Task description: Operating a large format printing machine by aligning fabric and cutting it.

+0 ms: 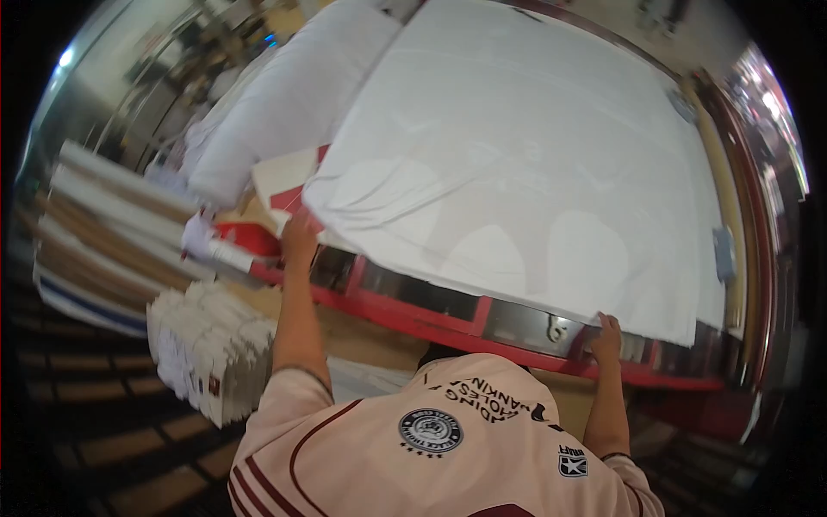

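Observation:
A wide sheet of white cloth (517, 155) lies spread over a red-framed table, smooth across most of its surface. Creases fan out from its near left corner, where my left hand (299, 239) is closed at the edge; blur softens the fingers there. My right hand (606, 336) grips the near edge of the same cloth towards its right corner, fingers bent around it. Beneath that edge, the red table frame (396, 326) shows with dark and glassy panels set in it.
Left of the cloth lies a thick roll of white fabric (284, 95). Long rolls (112, 224) are stacked at the far left, above a bundle of folded white cloth (211, 353). A red object (245, 237) sits near my left hand. A grey-blue item (724, 254) rests by the right edge.

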{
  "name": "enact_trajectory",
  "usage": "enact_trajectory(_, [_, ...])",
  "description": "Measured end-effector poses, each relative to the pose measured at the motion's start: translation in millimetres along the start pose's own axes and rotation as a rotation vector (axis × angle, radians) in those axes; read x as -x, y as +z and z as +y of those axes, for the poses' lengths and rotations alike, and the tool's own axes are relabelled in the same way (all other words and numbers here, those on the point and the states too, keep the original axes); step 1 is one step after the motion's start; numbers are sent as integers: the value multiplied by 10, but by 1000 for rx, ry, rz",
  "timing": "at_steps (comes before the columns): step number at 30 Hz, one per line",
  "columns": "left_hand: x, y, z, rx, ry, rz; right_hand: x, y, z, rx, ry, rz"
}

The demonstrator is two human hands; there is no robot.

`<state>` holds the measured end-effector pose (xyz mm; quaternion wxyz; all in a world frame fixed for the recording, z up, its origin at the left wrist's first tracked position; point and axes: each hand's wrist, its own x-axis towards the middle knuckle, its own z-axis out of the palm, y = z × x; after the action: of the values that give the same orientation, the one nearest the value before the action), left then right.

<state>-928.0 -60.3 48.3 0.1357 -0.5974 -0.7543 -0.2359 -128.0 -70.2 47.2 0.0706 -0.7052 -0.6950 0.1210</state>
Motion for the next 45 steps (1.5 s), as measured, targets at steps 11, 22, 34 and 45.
enact_trajectory(11, [56, 382, -767, 17, -478, -701, -26, -47, -171, 28, 95, -83])
enact_trajectory(22, [-61, 554, -1159, 105, -991, -651, -195, -126, -205, 75, 161, -169])
enact_trajectory(34, [-117, 737, -616, -62, -434, 112, -3, -89, -235, 28, 252, -66])
enact_trajectory(45, [441, 614, 4190, 572, 670, -546, 2111, 39, 302, -146, 604, 279])
